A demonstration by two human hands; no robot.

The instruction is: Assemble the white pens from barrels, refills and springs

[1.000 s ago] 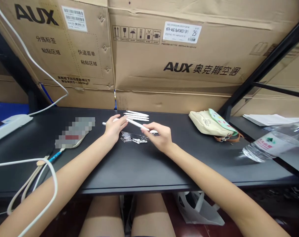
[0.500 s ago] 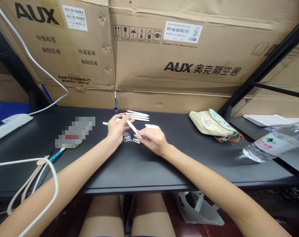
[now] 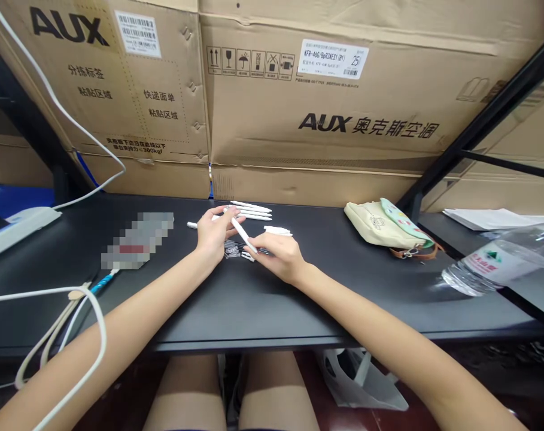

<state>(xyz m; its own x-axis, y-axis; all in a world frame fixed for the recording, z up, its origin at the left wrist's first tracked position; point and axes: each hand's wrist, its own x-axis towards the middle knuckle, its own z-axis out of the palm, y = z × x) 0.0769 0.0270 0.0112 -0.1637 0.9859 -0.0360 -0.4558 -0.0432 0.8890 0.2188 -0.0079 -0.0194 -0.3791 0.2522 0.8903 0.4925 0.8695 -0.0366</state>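
Note:
Over the dark desk, a white pen is held slantwise between both hands. My left hand pinches its upper end, and my right hand grips its lower end with fingertips and thumb. Behind my left hand lie several white pens in a row. Another white stick-like piece pokes out to the left of that hand. Small clear and dark parts lie beneath the hands, partly covered. Just behind my right hand rest some short white pieces.
A cream pouch and a lying water bottle are on the right. To the left are a pixelated object, a white power strip and loose cables. Large cardboard boxes stand along the back of the desk.
Almost nothing differs. Both hands keep the same grip on the white pen, and the view has shifted very slightly.

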